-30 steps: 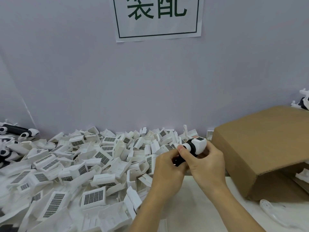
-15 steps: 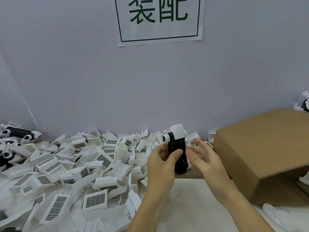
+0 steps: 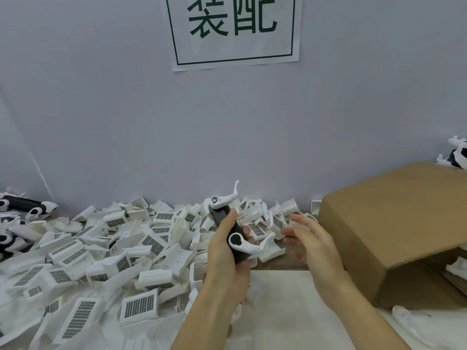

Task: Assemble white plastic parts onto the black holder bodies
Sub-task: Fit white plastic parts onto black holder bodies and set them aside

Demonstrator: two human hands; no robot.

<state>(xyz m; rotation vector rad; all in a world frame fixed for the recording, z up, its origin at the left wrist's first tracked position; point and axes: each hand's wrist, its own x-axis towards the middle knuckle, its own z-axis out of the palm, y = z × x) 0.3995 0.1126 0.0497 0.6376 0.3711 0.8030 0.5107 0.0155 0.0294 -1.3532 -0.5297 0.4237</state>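
My left hand (image 3: 225,258) grips a black holder body (image 3: 220,215) upright in front of me, fingers curled round its middle. A white curved arm (image 3: 226,197) sits on its top end and another white arm (image 3: 249,246) on its lower end. My right hand (image 3: 312,245) hovers just right of the holder with fingers spread and holds nothing. A big heap of white plastic parts with grid panels (image 3: 101,258) covers the table to the left and behind.
A brown cardboard box (image 3: 394,223) lies on its side at the right, its opening toward me. Finished black-and-white holders (image 3: 22,204) lie at the far left, and more at the far right (image 3: 458,155). A white curved part (image 3: 406,322) rests on the white mat (image 3: 290,311).
My right hand let go of the holder and drew off to the right, fingers spread. My left hand turned the holder, so its white-armed ends now show.
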